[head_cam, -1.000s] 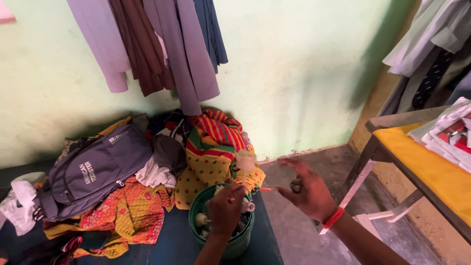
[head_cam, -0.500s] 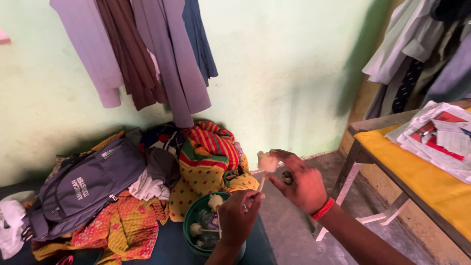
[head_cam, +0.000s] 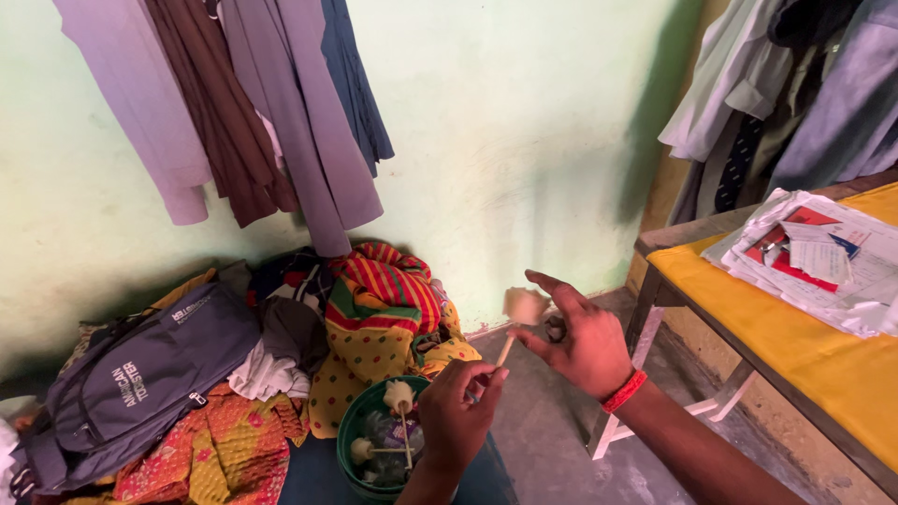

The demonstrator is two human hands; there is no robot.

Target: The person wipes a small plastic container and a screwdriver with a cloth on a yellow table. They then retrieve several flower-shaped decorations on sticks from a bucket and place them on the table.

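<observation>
My left hand (head_cam: 456,411) pinches a thin stick (head_cam: 503,352) angling up-right; its pale tip (head_cam: 524,305) touches my right hand (head_cam: 582,341), fingers (head_cam: 547,281) spread.

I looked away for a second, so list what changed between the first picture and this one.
The right hand moved in from open air to touch the pale head of the stick. The left hand kept pinching the stick's lower end above the green bucket. The clothes pile and backpack stayed put.

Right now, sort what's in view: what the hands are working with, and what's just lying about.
In use:
left hand
right hand
stick with pale tuft
green bucket

Lying about:
grey backpack
clothes heap
papers
hanging shirts
</observation>
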